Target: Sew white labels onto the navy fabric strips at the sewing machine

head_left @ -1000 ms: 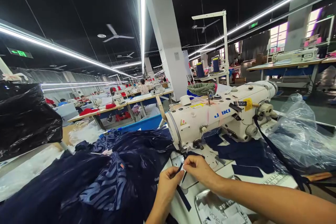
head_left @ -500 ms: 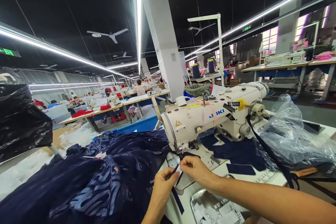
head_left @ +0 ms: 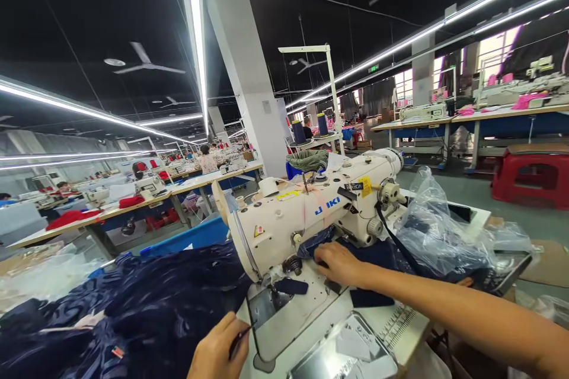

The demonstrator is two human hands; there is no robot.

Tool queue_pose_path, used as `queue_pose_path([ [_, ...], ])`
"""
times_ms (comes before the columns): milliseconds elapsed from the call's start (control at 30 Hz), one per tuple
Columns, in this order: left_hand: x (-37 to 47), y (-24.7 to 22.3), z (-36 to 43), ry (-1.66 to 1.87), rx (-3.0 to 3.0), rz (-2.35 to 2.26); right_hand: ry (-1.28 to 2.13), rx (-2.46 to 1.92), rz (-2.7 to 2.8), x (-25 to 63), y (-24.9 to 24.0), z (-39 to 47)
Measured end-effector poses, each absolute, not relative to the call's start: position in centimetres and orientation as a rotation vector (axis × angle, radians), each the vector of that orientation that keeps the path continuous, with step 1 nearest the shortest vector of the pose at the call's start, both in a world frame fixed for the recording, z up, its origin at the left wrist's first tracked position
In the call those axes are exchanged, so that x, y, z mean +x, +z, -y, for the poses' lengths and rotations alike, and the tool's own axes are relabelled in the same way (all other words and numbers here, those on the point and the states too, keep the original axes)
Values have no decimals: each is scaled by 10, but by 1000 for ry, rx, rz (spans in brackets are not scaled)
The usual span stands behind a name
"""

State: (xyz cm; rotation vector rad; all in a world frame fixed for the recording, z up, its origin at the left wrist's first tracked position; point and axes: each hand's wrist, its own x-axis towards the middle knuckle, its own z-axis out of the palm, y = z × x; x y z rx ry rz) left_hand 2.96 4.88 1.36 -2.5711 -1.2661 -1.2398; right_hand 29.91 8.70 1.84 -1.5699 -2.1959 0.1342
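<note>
A cream sewing machine (head_left: 284, 219) with blue lettering stands across the bench. My left hand (head_left: 220, 346) is closed on a thin dark strip (head_left: 240, 334), left of the metal needle plate. Under the machine's arm, my right hand (head_left: 340, 263) reaches to the navy fabric (head_left: 315, 241); its fingertips are partly hidden, so its hold is unclear. A small navy piece (head_left: 291, 286) lies near the needle area, and another navy piece (head_left: 371, 298) lies under my right wrist. Patterned navy fabric (head_left: 178, 308) is heaped at the left.
A metal tray (head_left: 311, 361) with labels sits at the front edge. Clear plastic bags (head_left: 433, 225) lie at the right of the bench. A red stool (head_left: 531, 177) stands on the floor beyond. Other sewing tables and a person (head_left: 207, 160) are farther back.
The view has shifted right. My hands have moved apart: the left toward the lower left with the dark strip, the right to the navy fabric under the machine arm.
</note>
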Motion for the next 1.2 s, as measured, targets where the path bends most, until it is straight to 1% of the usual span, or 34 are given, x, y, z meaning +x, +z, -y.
queue_pose_path([
  [67, 39, 15, -56, -934, -2371, 910, -6, -1678, 2164, 305, 17, -99],
  [133, 55, 10, -64, -689, -2285, 670, -111, -1763, 2142, 301, 12, -108],
  [233, 75, -4, -72, -564, -2283, 586, -192, -1818, 2162, 293, 5, -114],
  [333, 76, -17, -72, -487, -2334, 604, -236, -1793, 2211, 296, 5, -107],
  [467, 66, -22, -67, -398, -2352, 535, -278, -1671, 2271, 304, 17, -78],
  [533, 64, -22, -66, -346, -2358, 533, -188, -1454, 2322, 299, 19, -66],
  [600, 64, -22, -64, -282, -2369, 554, -22, -1289, 2357, 290, 17, -63],
  [700, 64, -23, -61, -238, -2366, 608, 82, -1358, 2376, 276, 6, -78],
  [867, 57, -25, -53, -277, -2312, 659, -56, -1475, 2340, 268, -2, -103],
  [967, 55, -25, -49, -278, -2304, 686, -119, -1403, 2375, 261, -1, -93],
  [1100, 56, -24, -48, -281, -2326, 718, -116, -1235, 2469, 244, -9, -74],
  [1200, 56, -25, -49, -314, -2329, 716, -126, -1229, 2491, 234, -16, -69],
])
